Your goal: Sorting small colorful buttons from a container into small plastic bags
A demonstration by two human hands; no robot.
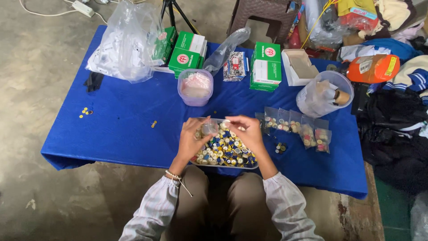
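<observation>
A shallow clear tray (pixel 255 166) full of small mixed-colour buttons sits at the near edge of a blue-covered table (pixel 129 120). Over it, my left hand (pixel 192 137) holds a small clear plastic bag (pixel 209 128). My right hand (pixel 247 130) pinches the top edge of the same bag with thumb and forefinger. A row of several small filled bags (pixel 296 127) lies just right of my right hand.
A lidded tub (pixel 195 87), green and white boxes (pixel 265 66), a large clear plastic bag (pixel 127 42) and a clear jar (pixel 325 93) stand farther back. Loose buttons (pixel 85 112) lie at the left. Clothes and bags are piled at the right.
</observation>
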